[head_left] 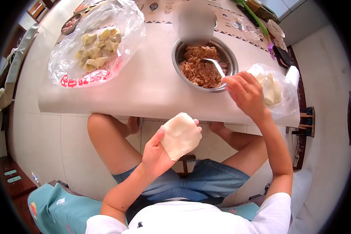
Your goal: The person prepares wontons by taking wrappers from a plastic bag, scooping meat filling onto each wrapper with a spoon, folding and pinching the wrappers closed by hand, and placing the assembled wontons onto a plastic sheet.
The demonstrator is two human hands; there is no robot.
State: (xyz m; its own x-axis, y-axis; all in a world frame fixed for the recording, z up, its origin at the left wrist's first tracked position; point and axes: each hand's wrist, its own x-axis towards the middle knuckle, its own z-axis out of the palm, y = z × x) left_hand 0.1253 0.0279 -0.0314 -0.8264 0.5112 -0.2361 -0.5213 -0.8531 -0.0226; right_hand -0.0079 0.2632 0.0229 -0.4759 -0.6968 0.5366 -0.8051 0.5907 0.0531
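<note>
The left hand point(156, 153) is spread flat, palm up, under a dough wrapper point(180, 135), held off the table's near edge, its long axis slanting away and slightly right. The right hand point(246, 93) pinches a spoon point(216, 66), its bowl pointing far-left into meat filling point(201, 70) near the table's point(144, 91) right side. Pale tiles point(39, 132) cover the floor.

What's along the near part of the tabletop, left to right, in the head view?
Clear plastic bag with folded dough pieces → metal bowl of brown filling → small clear bag with pale dough.
</note>
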